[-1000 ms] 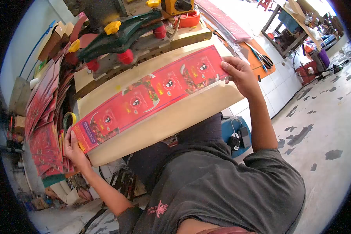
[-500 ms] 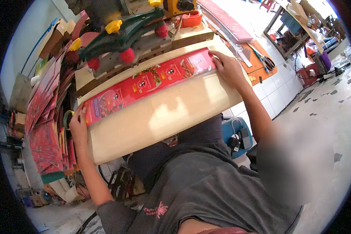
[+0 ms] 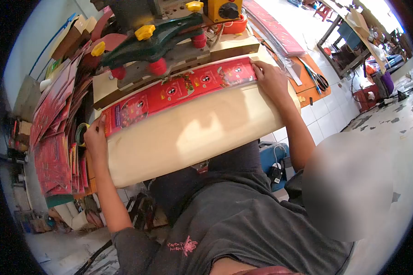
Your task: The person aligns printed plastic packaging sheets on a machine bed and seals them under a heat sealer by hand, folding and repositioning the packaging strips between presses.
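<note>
Head view shows me the long red printed strip (image 3: 181, 91) at eleven o'clock, laid along the smooth cream board (image 3: 192, 137) but not yet released, left hand (image 3: 96, 137) at nine and right hand (image 3: 271, 82) at two touching opposite ends, whether pinching I cannot tell.

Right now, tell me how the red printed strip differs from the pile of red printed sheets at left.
The red printed strip shows as one long band; the pile of red printed sheets shows many overlapping pieces. The strip lies flat, with the left hand and right hand at its ends; the pile is heaped unevenly, with no hand on it. Both are mostly red.
</note>
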Demonstrator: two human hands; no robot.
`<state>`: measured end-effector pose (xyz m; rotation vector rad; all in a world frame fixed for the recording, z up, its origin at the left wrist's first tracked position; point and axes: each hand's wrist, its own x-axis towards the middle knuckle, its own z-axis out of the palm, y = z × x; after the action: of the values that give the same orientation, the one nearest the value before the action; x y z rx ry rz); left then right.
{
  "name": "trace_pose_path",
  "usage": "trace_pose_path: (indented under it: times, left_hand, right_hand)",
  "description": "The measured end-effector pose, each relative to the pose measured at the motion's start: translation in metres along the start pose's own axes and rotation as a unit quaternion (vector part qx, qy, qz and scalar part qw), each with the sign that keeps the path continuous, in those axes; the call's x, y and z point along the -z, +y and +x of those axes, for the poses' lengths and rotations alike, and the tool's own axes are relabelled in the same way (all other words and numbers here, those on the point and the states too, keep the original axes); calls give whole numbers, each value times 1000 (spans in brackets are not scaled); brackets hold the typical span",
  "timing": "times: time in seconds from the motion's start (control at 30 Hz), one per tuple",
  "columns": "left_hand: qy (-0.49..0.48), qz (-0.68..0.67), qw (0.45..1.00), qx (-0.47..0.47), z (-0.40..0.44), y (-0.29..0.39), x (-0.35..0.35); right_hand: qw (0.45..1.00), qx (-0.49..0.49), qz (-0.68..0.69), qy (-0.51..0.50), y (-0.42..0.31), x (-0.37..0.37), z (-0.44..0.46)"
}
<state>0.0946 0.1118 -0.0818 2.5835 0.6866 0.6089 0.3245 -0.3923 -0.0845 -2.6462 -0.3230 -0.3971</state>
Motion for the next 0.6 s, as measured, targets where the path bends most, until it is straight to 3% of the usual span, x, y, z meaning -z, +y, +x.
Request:
trace_pose_path:
  times: [0.27, 0.37, 0.43, 0.6]
  left_hand:
    - [23, -22, 999, 9, -3, 13, 2]
    - [54, -29, 997, -42, 3, -18, -13]
    - [63, -28, 998, -13, 8, -39, -24]
    - [74, -7, 997, -21, 0, -11, -11]
  right_hand:
    - [1000, -4, -3, -1, -1, -2, -1]
    - [1000, -4, -1, -2, 8, -9, 1]
    - [999, -17, 41, 3, 4, -9, 0]
    - [1000, -10, 28, -10, -6, 2, -1]
